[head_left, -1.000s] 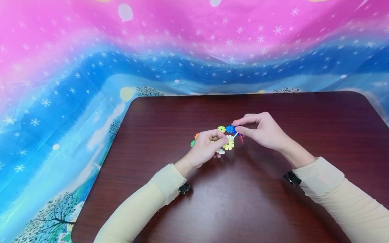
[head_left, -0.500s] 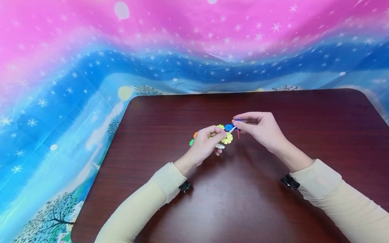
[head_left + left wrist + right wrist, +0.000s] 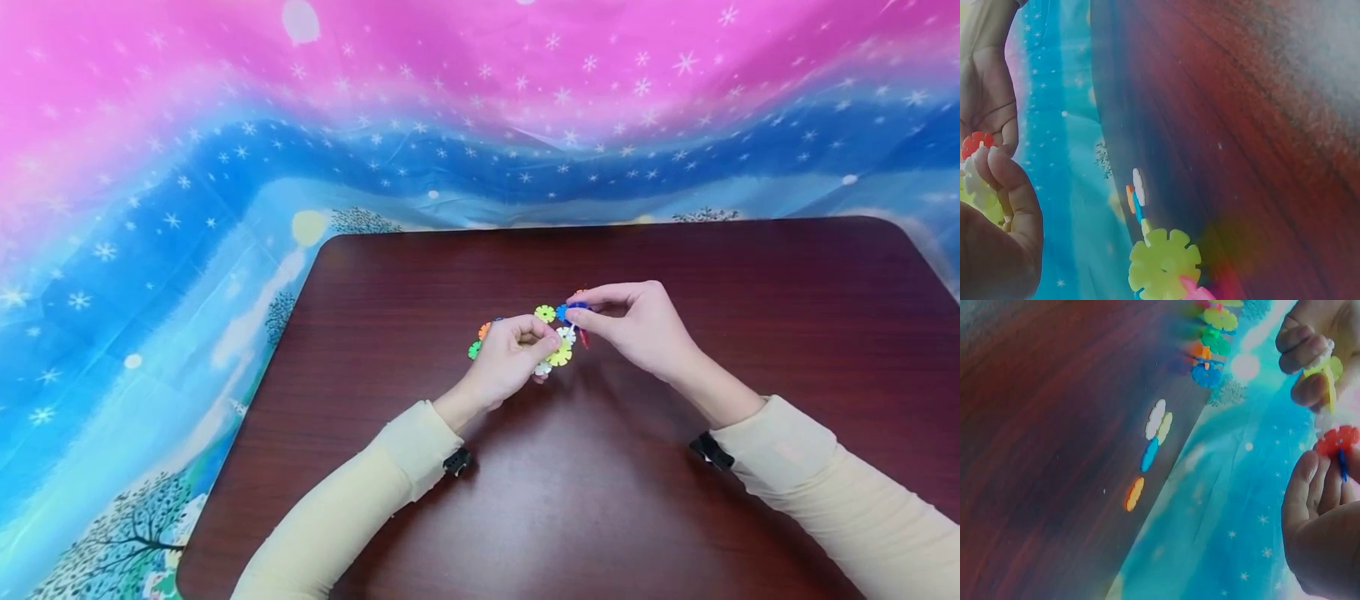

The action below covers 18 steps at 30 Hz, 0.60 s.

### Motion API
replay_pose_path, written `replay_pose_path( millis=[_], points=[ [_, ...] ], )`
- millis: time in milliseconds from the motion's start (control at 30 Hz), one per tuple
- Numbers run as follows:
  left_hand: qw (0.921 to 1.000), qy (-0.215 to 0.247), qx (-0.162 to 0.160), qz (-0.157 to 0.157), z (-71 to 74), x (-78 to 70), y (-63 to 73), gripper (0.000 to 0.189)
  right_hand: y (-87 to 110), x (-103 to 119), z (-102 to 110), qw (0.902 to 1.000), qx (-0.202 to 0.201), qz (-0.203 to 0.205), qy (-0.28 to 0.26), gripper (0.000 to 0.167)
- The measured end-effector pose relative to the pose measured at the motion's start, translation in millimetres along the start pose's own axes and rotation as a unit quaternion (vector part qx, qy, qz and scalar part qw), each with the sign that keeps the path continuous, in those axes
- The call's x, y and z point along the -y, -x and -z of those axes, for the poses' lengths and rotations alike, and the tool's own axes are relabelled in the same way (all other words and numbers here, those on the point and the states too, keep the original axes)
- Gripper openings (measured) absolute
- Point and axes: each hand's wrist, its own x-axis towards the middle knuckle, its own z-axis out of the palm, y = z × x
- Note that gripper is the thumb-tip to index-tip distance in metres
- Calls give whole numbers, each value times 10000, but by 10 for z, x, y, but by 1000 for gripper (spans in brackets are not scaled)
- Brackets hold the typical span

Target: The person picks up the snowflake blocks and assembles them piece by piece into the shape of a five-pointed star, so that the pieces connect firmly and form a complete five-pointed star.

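Observation:
Close over the table, my left hand (image 3: 510, 358) pinches a joined piece of notched plastic discs, with a yellow disc (image 3: 561, 353) and white discs (image 3: 982, 187) at its thumb and fingers. Facing it, my right hand (image 3: 645, 329) grips a red notched disc (image 3: 1338, 440) with a blue disc (image 3: 1343, 465) slotted into it, between thumb and fingertips. The red disc comes right up to the left hand's piece, whose yellow disc edge (image 3: 1332, 387) points toward it. Fingers hide part of where the two pieces meet.
Behind the hands, loose discs lie on the dark wooden table (image 3: 420, 283): white (image 3: 1155, 419), yellow (image 3: 1165, 429), blue (image 3: 1149, 454) and orange (image 3: 1135, 494). Joined colourful discs, including a blue one (image 3: 1207, 375), stand to the left. A printed cloth (image 3: 450, 100) hangs behind the table.
Over the last half second the right hand has shifted slightly left, closer to the left hand. The white disc between the hands, earlier edge-on, now shows more of its face.

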Motion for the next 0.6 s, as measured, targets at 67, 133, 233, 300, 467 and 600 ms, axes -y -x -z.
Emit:
replay_pose_path(
  millis=[67, 133, 233, 300, 467, 600],
  points=[
    [10000, 24, -63, -10, -19, -7, -5, 8, 28, -4, -17, 9998, -109, -102, -119, 30],
    [9999, 54, -105, 0, -28, -14, -16, 8, 45, 0, -22, 9992, -233, -263, -194, 32],
    [9998, 156, -9, 114, -23, -24, -27, 9, 41, 21, -2, 9990, -229, -358, -111, 34],
    [9994, 233, 83, 224, -12, -18, -27, 10, 9, 39, 24, 9991, -113, -400, -77, 36],
    [9983, 463, 7, 345, 38, 25, -10, 13, -170, -43, 138, 9987, 160, -455, 139, 40],
    [9970, 544, -358, 423, 91, 68, -3, 15, -371, -302, 250, 9866, 443, -434, 1511, 36]
  ],
)
